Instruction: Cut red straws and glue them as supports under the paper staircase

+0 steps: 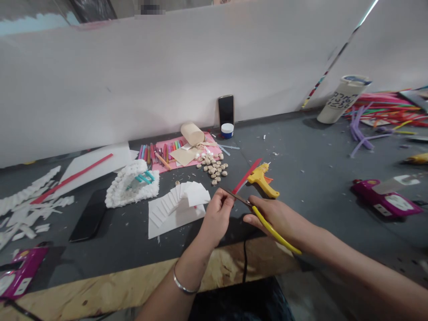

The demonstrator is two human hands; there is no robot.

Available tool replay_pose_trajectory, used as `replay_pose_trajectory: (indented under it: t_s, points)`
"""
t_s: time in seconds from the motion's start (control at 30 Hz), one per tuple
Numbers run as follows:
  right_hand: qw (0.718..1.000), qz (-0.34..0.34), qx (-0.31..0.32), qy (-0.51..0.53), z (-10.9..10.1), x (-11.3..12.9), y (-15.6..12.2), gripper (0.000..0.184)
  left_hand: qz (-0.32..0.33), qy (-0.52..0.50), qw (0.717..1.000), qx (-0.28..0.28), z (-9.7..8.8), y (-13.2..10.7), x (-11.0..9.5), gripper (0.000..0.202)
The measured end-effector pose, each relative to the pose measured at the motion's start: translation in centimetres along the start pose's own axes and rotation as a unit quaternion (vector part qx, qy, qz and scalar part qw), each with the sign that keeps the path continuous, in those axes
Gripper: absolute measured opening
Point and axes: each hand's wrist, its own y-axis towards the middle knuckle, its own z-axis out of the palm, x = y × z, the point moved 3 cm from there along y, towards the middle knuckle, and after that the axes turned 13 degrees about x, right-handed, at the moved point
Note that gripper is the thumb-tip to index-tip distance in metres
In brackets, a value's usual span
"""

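Observation:
My left hand (216,214) is closed in a pinch on a red strip (246,175), which sticks up and to the right from the fingertips. My right hand (274,215) is wrapped around yellow-handled scissors (274,232). Their dark blades cross the strip close to my left fingers; whether they are cutting into it I cannot tell. Just beyond lies a yellow glue gun (262,179) on the dark table. Left of my left hand, a fan of white paper steps (174,200) stands on a white card (182,226).
Behind are small wooden pieces (214,168), markers on pink paper (162,167), a cardboard tube (192,133), a blue-white jar (227,130) and an upright phone (226,109). A white fluffy model (129,185) and dark phone (88,216) lie left. A tumbler (343,100) and purple device (389,198) stand right.

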Motion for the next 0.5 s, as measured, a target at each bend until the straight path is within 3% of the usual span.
replay_pose_trajectory:
  t_s: [0.33,0.5]
  points:
    - [1.000,0.001,-0.005,0.005,0.1,-0.6,0.2,0.035,-0.028,-0.042,0.999,0.020,0.4,0.0,0.2,0.029]
    - [0.994,0.083,-0.070,-0.010,-1.9,-4.2,0.7,0.037,-0.062,-0.160,0.984,0.055,1.0,-0.2,-0.1,0.038]
